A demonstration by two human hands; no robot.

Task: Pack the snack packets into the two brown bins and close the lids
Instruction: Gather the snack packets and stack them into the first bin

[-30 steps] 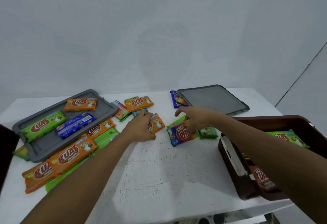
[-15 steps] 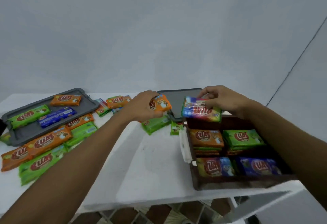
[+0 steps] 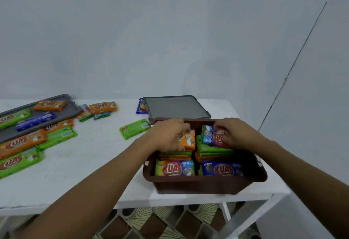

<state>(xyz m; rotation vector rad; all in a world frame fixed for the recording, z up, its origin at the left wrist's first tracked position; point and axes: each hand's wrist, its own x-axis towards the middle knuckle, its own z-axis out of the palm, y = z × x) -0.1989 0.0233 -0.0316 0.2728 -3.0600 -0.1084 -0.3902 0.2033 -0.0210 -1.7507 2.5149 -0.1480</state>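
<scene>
Now left hand (image 3: 167, 136) grips orange packet (image 3: 189, 140), right hand (image 3: 237, 134) red-blue packet (image 3: 212, 137) — apparently "KUAT" — inside brown bin (image 3: 200, 183).

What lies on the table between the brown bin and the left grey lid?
Head view: a lone green packet beside the brown bin, then an orange packet with smaller ones near the left grey lid.

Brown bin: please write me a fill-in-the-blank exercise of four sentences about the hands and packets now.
1. The left hand holds an ____ packet over the brown bin.
2. The ____ hand holds the red and blue packet.
3. The lid behind the bin is ____.
4. The lone packet on the table left of the bin is ____.
Missing words: orange; right; grey; green.
</scene>
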